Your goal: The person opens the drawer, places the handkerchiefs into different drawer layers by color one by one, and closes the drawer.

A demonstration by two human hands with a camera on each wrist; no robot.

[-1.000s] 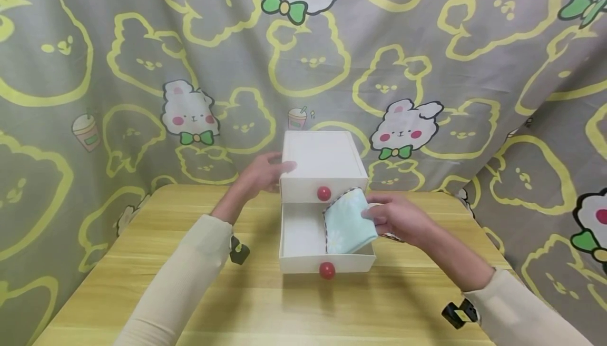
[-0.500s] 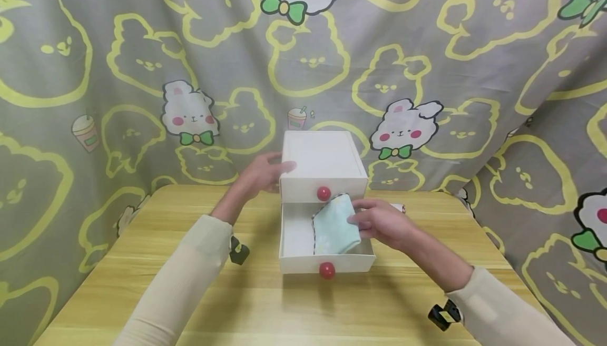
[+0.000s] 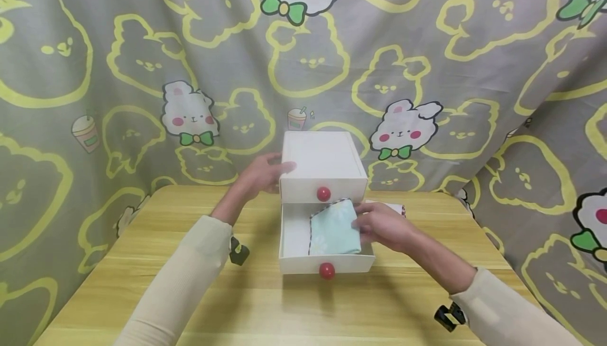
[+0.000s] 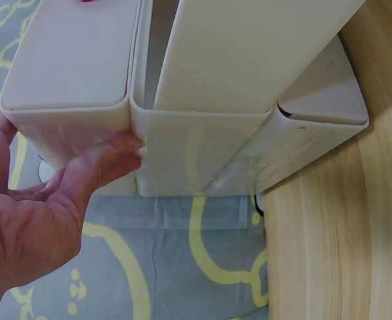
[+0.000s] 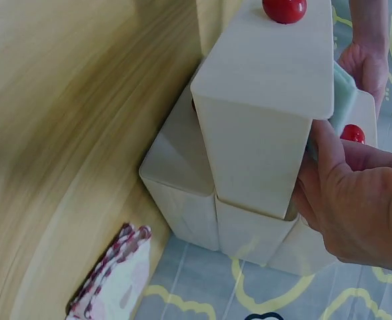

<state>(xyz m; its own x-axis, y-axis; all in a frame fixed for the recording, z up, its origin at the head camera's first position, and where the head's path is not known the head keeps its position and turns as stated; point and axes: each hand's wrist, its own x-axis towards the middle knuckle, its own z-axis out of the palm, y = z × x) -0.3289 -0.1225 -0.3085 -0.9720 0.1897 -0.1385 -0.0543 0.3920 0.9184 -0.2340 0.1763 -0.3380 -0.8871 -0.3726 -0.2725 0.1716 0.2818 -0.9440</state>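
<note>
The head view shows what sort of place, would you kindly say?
Perhaps a screened tabletop corner at home: grey cartoon-printed fabric hangs behind a yellow wood-grain table bearing a white drawer unit with round red knobs.

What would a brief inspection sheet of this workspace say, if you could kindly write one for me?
Surface: wood-grain table, lit, with shadows.
Job's things: white drawer unit with red knobs; the drawer below the top one is pulled out, and a light-blue cloth is inside it.
Clutter: second cloth with a red-and-white edge, on the table beside the unit.
Hands: left hand rests on the unit's upper left side; right hand has its fingers at the light-blue cloth's edge, apparently pinching it.
Cables: nothing seen.
Surroundings: grey cartoon-print fabric behind and at both sides.
</note>
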